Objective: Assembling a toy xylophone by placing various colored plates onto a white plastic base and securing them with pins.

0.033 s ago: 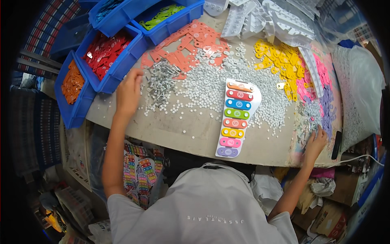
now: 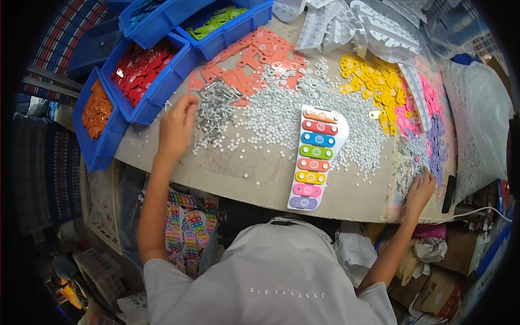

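Workbench surface [image 2: 260, 179] is a worn beige top, crowded with loose parts on all but its near strip. Nearest the person, a toy xylophone [image 2: 316, 157] lies flat on its white base, its coloured bars running from purple at the near end to orange at the far end.

Right hand [image 2: 420, 189] rests at the near right edge, fingertips touching a small heap of metal screws [image 2: 411, 157]; whether the fingers pinch one cannot be told. Left hand [image 2: 176, 127] reaches farther out, fingers curled down onto a second pile of screws [image 2: 214, 111]; its grip is likewise hidden.

Beyond the xylophone lies a wide scatter of small white washers [image 2: 276, 116]. Farther still are salmon bars [image 2: 246, 65], yellow bars [image 2: 374, 81] and pink bars [image 2: 428, 97], then blue bins [image 2: 157, 92] and white bases [image 2: 346, 27].

Hazards, as judged:
- Both hands work well apart, so neither pick gets full attention; a screw may be fumbled or two lifted together.
- Right-hand screws lie near the table edge; a sweep could send them to the floor.
- Washers and screws overlap at the pile borders, inviting a mixed pick.
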Action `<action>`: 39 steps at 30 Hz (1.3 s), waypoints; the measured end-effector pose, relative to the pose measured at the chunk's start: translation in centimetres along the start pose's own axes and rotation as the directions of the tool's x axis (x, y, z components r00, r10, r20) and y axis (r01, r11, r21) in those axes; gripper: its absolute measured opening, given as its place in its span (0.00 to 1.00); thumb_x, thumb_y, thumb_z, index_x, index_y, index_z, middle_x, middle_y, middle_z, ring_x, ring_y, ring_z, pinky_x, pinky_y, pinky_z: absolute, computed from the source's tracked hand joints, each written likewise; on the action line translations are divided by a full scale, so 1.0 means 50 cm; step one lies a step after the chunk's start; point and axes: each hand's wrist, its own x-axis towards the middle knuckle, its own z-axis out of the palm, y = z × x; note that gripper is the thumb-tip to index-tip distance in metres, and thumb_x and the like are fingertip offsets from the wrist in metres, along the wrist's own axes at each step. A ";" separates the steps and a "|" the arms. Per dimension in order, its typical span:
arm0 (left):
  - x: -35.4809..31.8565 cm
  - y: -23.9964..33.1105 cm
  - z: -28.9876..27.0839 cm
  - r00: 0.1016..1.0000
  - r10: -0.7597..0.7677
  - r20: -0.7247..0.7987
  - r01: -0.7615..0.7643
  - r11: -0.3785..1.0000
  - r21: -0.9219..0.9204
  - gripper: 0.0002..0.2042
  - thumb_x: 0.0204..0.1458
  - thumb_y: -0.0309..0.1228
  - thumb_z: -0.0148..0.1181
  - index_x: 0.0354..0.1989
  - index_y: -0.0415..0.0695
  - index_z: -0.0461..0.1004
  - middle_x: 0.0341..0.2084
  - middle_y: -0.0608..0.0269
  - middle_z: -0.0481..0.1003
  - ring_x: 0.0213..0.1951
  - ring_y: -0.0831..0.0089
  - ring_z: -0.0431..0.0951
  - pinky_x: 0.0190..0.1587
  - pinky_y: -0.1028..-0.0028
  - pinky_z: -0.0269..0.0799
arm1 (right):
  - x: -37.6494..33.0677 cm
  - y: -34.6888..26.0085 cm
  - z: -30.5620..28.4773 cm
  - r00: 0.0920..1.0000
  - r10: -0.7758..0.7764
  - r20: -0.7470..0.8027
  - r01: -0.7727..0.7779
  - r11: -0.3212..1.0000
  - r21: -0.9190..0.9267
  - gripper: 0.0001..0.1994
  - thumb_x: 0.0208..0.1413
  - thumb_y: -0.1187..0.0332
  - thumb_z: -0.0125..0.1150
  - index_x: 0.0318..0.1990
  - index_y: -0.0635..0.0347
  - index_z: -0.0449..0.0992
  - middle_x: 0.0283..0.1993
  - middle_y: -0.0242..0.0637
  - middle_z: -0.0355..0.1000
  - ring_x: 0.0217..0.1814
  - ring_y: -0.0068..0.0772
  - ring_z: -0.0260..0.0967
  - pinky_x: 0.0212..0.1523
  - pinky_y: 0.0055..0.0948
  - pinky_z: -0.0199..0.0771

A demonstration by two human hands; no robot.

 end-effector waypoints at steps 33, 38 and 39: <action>-0.192 0.249 0.123 0.651 0.045 0.757 0.728 0.245 -0.640 0.05 0.61 0.25 0.60 0.41 0.35 0.77 0.25 0.63 0.79 0.22 0.84 0.75 0.21 0.86 0.68 | -0.095 -0.332 -0.132 0.895 -0.264 0.359 -0.146 0.588 0.796 0.10 0.55 0.81 0.60 0.44 0.65 0.77 0.38 0.39 0.74 0.38 0.28 0.74 0.42 0.25 0.74; -0.190 0.266 0.129 0.587 0.081 0.806 0.790 0.164 -0.591 0.06 0.61 0.24 0.60 0.43 0.34 0.78 0.26 0.62 0.80 0.23 0.86 0.74 0.22 0.87 0.65 | -0.110 -0.339 -0.147 0.853 -0.316 0.415 -0.019 0.776 0.630 0.08 0.57 0.81 0.58 0.44 0.64 0.75 0.41 0.44 0.71 0.41 0.45 0.74 0.42 0.37 0.75; -0.190 0.265 0.130 0.586 0.080 0.806 0.790 0.163 -0.591 0.06 0.61 0.24 0.60 0.43 0.34 0.78 0.26 0.62 0.80 0.23 0.86 0.74 0.22 0.87 0.65 | -0.110 -0.340 -0.149 0.853 -0.316 0.416 -0.020 0.776 0.630 0.08 0.57 0.81 0.58 0.44 0.64 0.75 0.41 0.44 0.71 0.41 0.45 0.74 0.42 0.37 0.75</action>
